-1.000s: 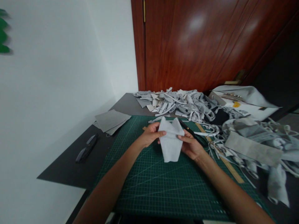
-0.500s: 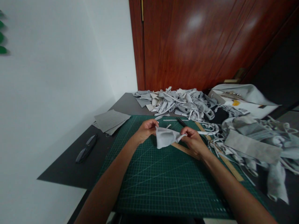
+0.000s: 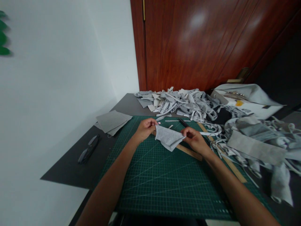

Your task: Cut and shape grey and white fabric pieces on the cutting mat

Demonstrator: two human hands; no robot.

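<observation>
A small piece of light grey fabric [image 3: 168, 137] is held up between my two hands, over the green cutting mat [image 3: 160, 185]. My left hand [image 3: 146, 128] pinches its upper left corner, and my right hand [image 3: 194, 139] grips the right corner. The upper edge runs fairly straight between them, while the lower part hangs in a fold. Behind and below the cloth lies a wooden ruler [image 3: 189, 152], partly covered by it. A black pen-like tool [image 3: 183, 122] rests on the mat just beyond my right hand.
Grey fabric scraps [image 3: 174, 102] are heaped at the back by the door. More cloth pieces [image 3: 257, 147] pile up on the right, near a white box [image 3: 254, 106]. A second wooden ruler [image 3: 232, 164] lies along the right. Glasses [image 3: 88, 150] and flat fabric sheets [image 3: 113, 121] sit left.
The fabric has been turned and drawn straighter along its top edge; its hanging fold now sits nearer the middle. Both hands keep their hold with only slight movement.
</observation>
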